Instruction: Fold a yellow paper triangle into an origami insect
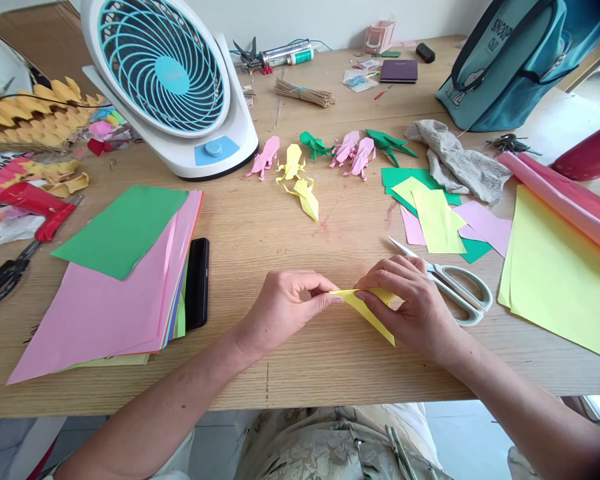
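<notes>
A partly folded piece of yellow paper (373, 316) is held just above the table between both hands. My left hand (293, 303) pinches its pointed left end between thumb and fingers. My right hand (413, 300) grips the other side, its thumb along the front and its fingers hiding part of the paper. Scissors with pale handles (467, 287) lie right beside my right hand, blades partly hidden by it. Beyond the hands stand several folded paper animals, among them a yellow one (306, 199), a pink one (266, 157) and a green one (387, 143).
Coloured sheets (115, 300) are stacked at left beside a black phone (197, 283). A white fan (215, 143) stands behind them. Cut paper pieces (437, 217), a grey cloth (455, 157) and large yellow sheets (560, 287) lie at right. A blue bag (510, 73) stands behind.
</notes>
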